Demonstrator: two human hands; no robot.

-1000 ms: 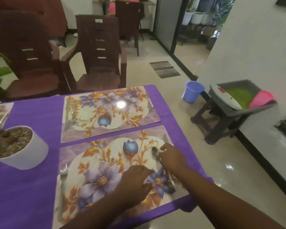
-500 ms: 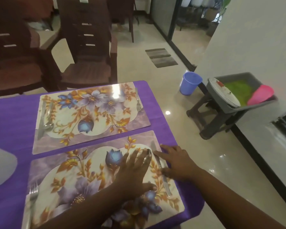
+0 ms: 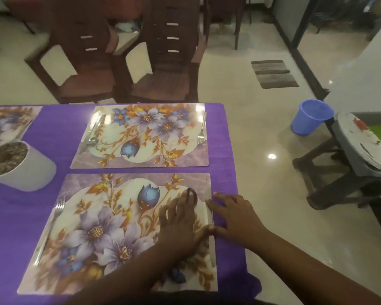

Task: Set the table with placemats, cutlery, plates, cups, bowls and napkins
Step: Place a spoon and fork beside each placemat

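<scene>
Two placemats [image 3: 139, 135] hold cutlery; flat, open left hand [image 3: 179, 219] and right hand [image 3: 233, 216] straighten knife [image 3: 210, 219] at 3 o'clock; plates [image 3: 365, 142] remain off the worktop [image 3: 42, 133].

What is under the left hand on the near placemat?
The left hand lies flat on the near placemat, over a spoon. Only the spoon's bowl tip shows past the fingertips; its handle is covered. A knife lies beside it, by the right hand.
</scene>
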